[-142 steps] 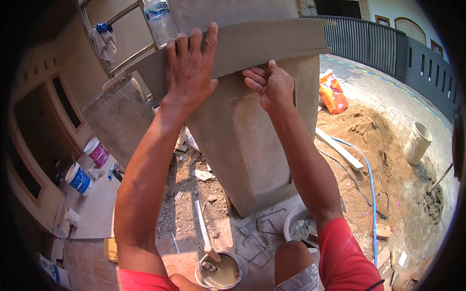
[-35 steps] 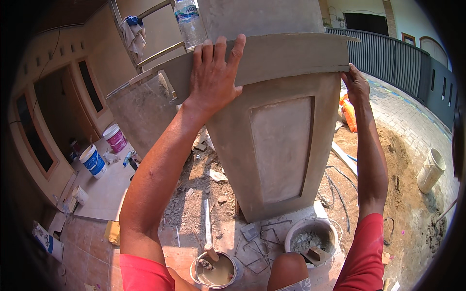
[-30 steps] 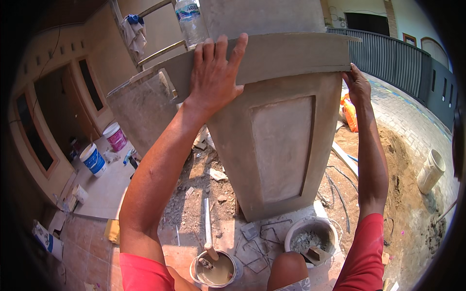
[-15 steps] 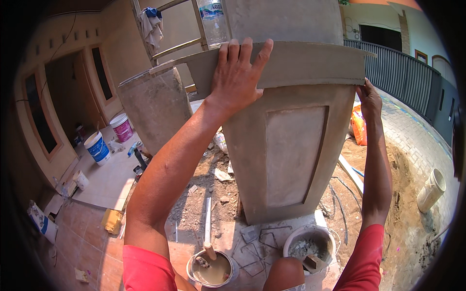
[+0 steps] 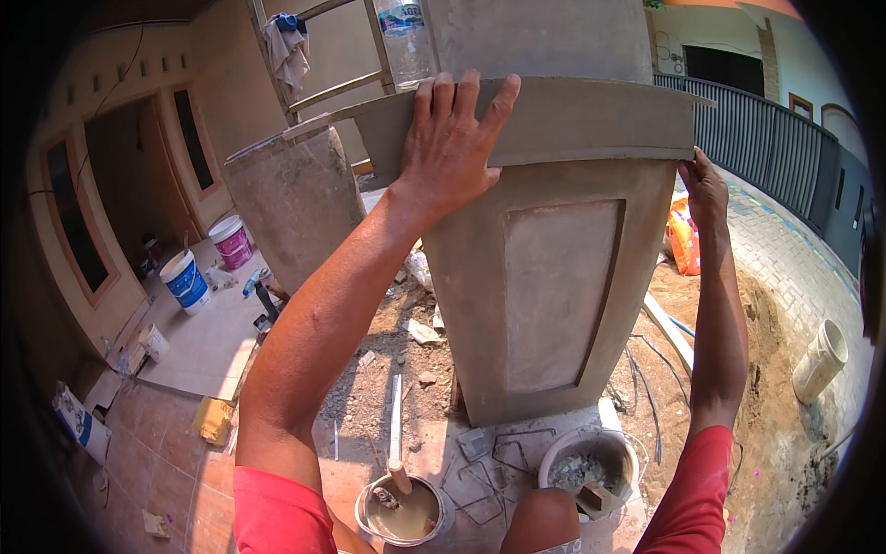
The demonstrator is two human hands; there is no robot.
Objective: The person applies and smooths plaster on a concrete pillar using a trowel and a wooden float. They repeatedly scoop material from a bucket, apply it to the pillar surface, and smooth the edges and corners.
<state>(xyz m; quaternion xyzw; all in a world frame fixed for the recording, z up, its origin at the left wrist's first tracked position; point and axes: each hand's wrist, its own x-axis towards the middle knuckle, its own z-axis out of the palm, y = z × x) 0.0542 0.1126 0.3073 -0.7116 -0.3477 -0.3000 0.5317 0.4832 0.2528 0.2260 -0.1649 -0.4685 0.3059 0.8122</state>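
Note:
A grey cement pillar (image 5: 452, 305) with a recessed panel (image 5: 563, 295) stands in front of me, topped by a projecting smooth band (image 5: 591, 125). My left hand (image 5: 448, 152) lies against the left part of this band, fingers spread and their tips at its upper edge. At the band's lower right corner, my right hand (image 5: 707, 191) has its fingers closed and raised against the edge. Whatever lies between those fingers is hidden or too small to make out. A thin strip (image 5: 703, 100) sticks out past the band's top right end.
Below stand a bucket of murky water (image 5: 406, 512) with a wooden-handled tool and a bucket of grey mix (image 5: 591, 466). Bent metal rods (image 5: 484, 508) lie between them. Rubble (image 5: 369, 360) and sand (image 5: 757, 369) flank the pillar. A plastic bottle (image 5: 406, 42) stands behind the band.

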